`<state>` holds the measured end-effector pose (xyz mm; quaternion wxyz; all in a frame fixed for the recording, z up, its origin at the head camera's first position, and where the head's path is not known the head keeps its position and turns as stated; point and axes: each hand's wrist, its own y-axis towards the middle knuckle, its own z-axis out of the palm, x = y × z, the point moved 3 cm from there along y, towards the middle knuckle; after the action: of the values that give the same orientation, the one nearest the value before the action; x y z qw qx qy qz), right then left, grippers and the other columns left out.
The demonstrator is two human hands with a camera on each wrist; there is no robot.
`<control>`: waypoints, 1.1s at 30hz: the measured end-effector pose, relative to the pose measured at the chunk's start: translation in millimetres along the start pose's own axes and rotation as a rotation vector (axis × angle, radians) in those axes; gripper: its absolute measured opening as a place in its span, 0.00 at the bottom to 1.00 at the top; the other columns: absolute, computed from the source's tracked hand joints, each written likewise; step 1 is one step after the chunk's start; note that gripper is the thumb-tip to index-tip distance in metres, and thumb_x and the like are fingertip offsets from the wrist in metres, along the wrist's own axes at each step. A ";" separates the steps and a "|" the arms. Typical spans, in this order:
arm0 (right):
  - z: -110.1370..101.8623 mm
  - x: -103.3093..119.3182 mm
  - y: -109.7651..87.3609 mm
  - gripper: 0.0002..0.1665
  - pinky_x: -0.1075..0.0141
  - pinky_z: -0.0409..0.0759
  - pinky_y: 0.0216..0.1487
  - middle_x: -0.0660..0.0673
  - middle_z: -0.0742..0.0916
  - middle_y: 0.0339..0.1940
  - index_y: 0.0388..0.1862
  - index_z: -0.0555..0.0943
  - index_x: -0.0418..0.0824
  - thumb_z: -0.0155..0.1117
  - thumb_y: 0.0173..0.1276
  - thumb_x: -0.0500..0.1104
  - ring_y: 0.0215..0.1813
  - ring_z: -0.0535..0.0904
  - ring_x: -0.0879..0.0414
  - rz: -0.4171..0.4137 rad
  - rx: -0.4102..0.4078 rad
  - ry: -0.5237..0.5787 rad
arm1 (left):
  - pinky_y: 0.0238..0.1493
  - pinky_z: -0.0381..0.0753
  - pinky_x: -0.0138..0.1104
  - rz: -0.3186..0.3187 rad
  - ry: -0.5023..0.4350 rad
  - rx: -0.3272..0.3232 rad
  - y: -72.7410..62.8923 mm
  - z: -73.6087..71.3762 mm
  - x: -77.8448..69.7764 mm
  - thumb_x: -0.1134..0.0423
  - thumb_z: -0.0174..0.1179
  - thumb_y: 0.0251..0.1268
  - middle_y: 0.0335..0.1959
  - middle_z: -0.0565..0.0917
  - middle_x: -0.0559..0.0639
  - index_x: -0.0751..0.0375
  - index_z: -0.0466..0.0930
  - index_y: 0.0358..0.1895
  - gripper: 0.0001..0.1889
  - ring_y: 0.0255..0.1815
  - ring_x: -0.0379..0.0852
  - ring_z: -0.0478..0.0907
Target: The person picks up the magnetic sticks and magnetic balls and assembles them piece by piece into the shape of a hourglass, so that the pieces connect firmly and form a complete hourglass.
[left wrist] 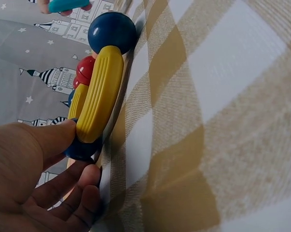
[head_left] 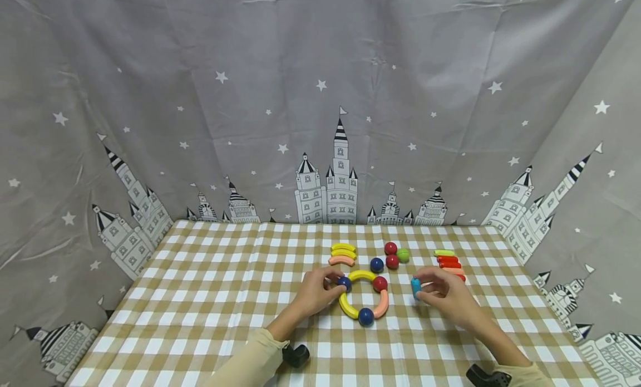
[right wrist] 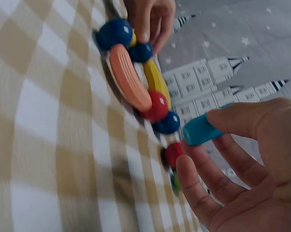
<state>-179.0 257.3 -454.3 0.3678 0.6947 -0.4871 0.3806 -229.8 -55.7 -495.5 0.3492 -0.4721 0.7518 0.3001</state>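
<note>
A ring of balls and curved rods lies on the checked cloth. Its far yellow curved rod point(head_left: 361, 275) runs to a red ball point(head_left: 380, 284), then come a peach curved rod point(head_left: 382, 304), a blue ball point(head_left: 366, 317) and the near yellow curved rod point(left wrist: 101, 94). My left hand point(head_left: 316, 292) grips the ring's left blue ball point(left wrist: 80, 150) between thumb and fingers, partly hiding it. To the right of the ring, my right hand point(head_left: 449, 298) pinches a short teal rod point(right wrist: 202, 129) between thumb and fingertips, held above the cloth.
Behind the ring lie yellow curved rods point(head_left: 343, 248), another peach curved rod point(head_left: 341, 260), a loose blue ball point(head_left: 377, 265), two red balls point(head_left: 390, 248) and a green ball point(head_left: 403, 255). Straight rods, including red ones point(head_left: 448, 263), lie beyond my right hand. A grey castle-print curtain point(head_left: 320, 53) borders the table.
</note>
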 end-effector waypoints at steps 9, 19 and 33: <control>32.4 7.8 8.7 0.22 0.65 0.85 0.45 0.34 0.85 0.52 0.56 0.79 0.34 0.73 0.65 0.32 0.46 0.87 0.46 0.051 -0.012 0.104 | 0.32 0.76 0.30 -0.002 0.002 -0.010 -0.7 0.6 1.4 0.65 0.71 0.65 0.41 0.88 0.51 0.60 0.86 0.49 0.11 0.32 0.41 0.77; 67.7 22.6 16.2 0.20 0.66 0.84 0.49 0.41 0.85 0.51 0.55 0.79 0.36 0.73 0.67 0.34 0.48 0.86 0.50 0.012 0.057 0.086 | 0.32 0.77 0.29 0.004 0.010 -0.021 0.7 1.3 2.3 0.64 0.72 0.64 0.41 0.88 0.51 0.61 0.86 0.49 0.12 0.32 0.40 0.78; 91.6 23.3 13.4 0.19 0.63 0.85 0.46 0.42 0.86 0.46 0.53 0.79 0.35 0.74 0.65 0.33 0.44 0.87 0.51 -0.066 0.089 0.071 | 0.33 0.78 0.30 0.049 -0.014 -0.029 1.6 1.4 3.0 0.66 0.71 0.64 0.41 0.88 0.52 0.62 0.86 0.47 0.10 0.33 0.42 0.81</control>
<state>-170.7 163.8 -472.0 0.3661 0.7120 -0.4331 0.4140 -231.9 -55.5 -498.5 0.3401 -0.4566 0.7562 0.3225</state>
